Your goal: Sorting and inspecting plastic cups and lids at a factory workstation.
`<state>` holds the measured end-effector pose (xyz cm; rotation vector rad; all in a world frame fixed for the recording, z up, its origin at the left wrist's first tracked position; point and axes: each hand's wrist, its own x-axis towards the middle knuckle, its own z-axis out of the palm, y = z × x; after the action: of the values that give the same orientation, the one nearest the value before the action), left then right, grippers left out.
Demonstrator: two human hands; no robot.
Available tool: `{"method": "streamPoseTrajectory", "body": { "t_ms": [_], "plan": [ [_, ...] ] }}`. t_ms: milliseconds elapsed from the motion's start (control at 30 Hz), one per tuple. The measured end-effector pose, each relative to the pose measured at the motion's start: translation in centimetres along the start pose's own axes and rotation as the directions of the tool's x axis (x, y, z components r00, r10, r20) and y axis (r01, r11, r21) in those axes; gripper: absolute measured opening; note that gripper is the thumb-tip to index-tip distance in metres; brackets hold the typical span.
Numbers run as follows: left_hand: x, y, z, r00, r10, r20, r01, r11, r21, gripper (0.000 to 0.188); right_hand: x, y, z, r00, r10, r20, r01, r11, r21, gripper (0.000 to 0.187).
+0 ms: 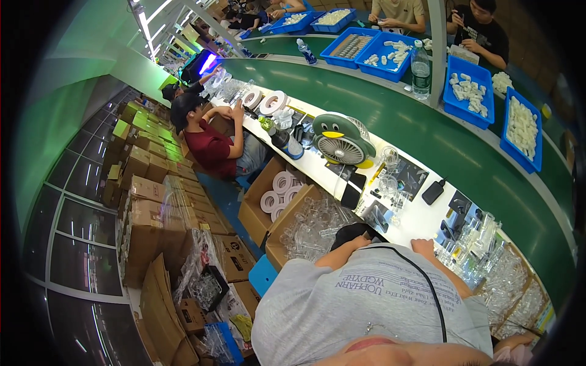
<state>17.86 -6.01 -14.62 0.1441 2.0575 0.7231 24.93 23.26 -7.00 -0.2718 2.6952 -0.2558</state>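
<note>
My right hand [422, 246] rests at the near edge of the white table [421, 219], its fingers curled in. Whether anything is inside it is hidden. Low by my lap, at a dark item [353, 233], is my left hand [359, 242]; its fingers are mostly out of sight. Small clear plastic parts [390, 194] lie on the table ahead, among dark printed cards [410, 177]. To the right of my right hand are many clear plastic pieces [473, 244]. A black phone [353, 192] leans near a penguin-shaped fan [342, 143].
On my left, open cartons hold clear plastic parts [311, 229] and white rolls [282, 189]. A black adapter [434, 191] lies ahead. Beyond runs a green conveyor [390, 116] with blue trays [467, 91]. A person in a red shirt [210, 146] sits further left.
</note>
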Motion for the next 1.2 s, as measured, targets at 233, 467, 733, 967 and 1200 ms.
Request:
{"method": "streamPoseTrajectory", "body": {
  "t_ms": [233, 467, 733, 967, 1200],
  "plan": [
    [0.1, -0.7, 0.3, 0.999, 0.013, -0.043, -0.014, 1.000, -0.018, 0.048, 0.1, -0.1, 0.0, 1.000, -0.017, -0.022, 0.017, 1.000, 0.004, 0.024],
    [-0.2, -0.2, 0.1, 0.998, 0.044, -0.044, -0.044, 0.999, -0.006, 0.047, -0.2, 0.0, 0.0, 0.998, -0.021, -0.060, 0.022, 1.000, 0.011, 0.028],
    [-0.2, 0.1, -0.1, 1.000, -0.007, -0.018, 0.007, 1.000, -0.002, 0.049, 0.1, 0.0, -0.1, 1.000, -0.010, -0.028, 0.011, 1.000, 0.012, 0.028],
    [-0.1, -0.1, 0.0, 0.998, 0.033, -0.048, -0.033, 0.999, 0.013, 0.048, 0.0, -0.1, -0.2, 1.000, 0.002, 0.002, -0.002, 1.000, 0.020, 0.025],
    [0.2, -0.7, 0.2, 0.994, 0.102, -0.033, -0.101, 0.994, 0.042, 0.049, -0.1, -0.3, -0.8, 1.000, 0.007, 0.014, -0.007, 0.999, 0.032, 0.023]
  ]
}}
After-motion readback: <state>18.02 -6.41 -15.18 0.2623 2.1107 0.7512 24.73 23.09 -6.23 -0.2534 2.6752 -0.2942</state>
